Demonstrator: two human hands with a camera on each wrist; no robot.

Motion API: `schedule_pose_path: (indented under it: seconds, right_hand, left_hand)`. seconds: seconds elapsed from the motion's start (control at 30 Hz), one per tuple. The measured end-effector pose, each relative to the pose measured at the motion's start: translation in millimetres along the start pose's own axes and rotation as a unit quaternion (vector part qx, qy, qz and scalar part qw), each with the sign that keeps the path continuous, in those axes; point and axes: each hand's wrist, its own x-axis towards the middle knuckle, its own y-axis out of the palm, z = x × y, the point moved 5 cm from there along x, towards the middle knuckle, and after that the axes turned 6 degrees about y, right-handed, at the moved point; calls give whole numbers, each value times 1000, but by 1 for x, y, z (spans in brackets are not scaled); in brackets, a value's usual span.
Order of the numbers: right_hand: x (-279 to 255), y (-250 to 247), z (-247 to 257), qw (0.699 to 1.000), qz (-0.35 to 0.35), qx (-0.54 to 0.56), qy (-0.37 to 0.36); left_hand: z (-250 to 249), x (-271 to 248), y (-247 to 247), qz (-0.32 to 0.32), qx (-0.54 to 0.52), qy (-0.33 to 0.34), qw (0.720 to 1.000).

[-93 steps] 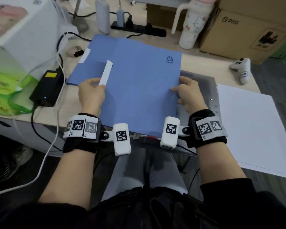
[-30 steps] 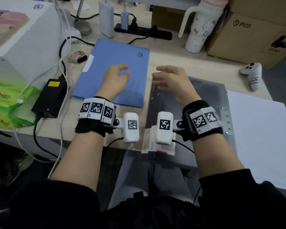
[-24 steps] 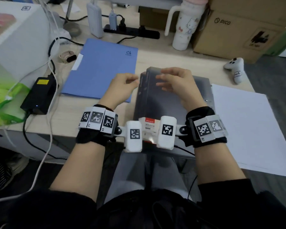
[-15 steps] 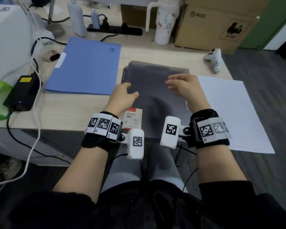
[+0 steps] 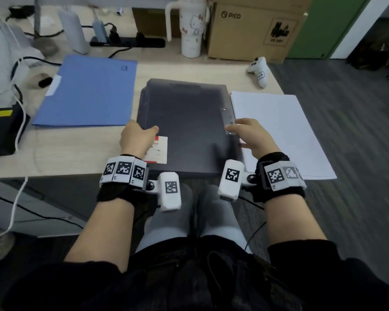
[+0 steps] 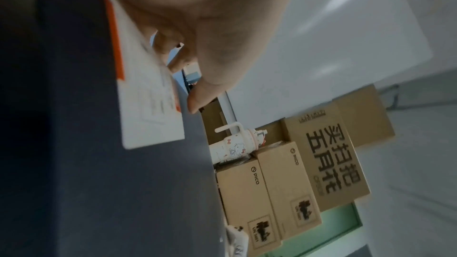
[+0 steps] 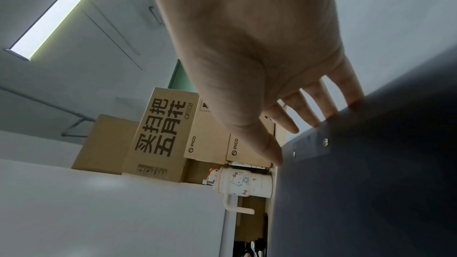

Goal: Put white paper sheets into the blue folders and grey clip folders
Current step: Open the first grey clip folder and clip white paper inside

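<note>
Left hand (image 5: 135, 138): curled on grey clip folder (image 5: 184, 117), hold unclear.
Right hand (image 5: 254, 137): fingers straight, touching 3 o'clock edge.
Risk: folder may shove white paper sheets (image 5: 279, 122) askew.

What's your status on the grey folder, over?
Left hand at grey clip folder's left edge, thumb on cover, grip unclear. Right hand open, fingertips on right edge. Folder closed, paper stack beside it. Nothing blocking.

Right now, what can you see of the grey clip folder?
The grey clip folder lies flat and closed on the desk, between the blue folder and the white paper sheets. It looks like dark plastic, with a white-and-red label at its near left corner and rivets along its right edge. The left hand grips its left edge; the right hand touches its right edge with straight fingers.
</note>
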Motion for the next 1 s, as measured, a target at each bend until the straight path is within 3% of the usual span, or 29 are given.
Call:
schedule_pose_path:
  seconds: [0.13,0.43,0.7,1.0]
  right_hand:
    - [2,-2,-3,998,-12,57,-7]
    - [2,-18,5,989,-63,125,-43]
    - [5,-43,-3,971,-136,191,-46]
    - [15,-69,-37,961,-144,235,-13]
  left_hand:
    - [0,-4,4,42,-154,-38,986]
    - [-4,3,2,43,-271,-47,961]
    - [-20,4,18,54,-283,-40,957]
    - [-26,4,50,70,-263,-54,961]
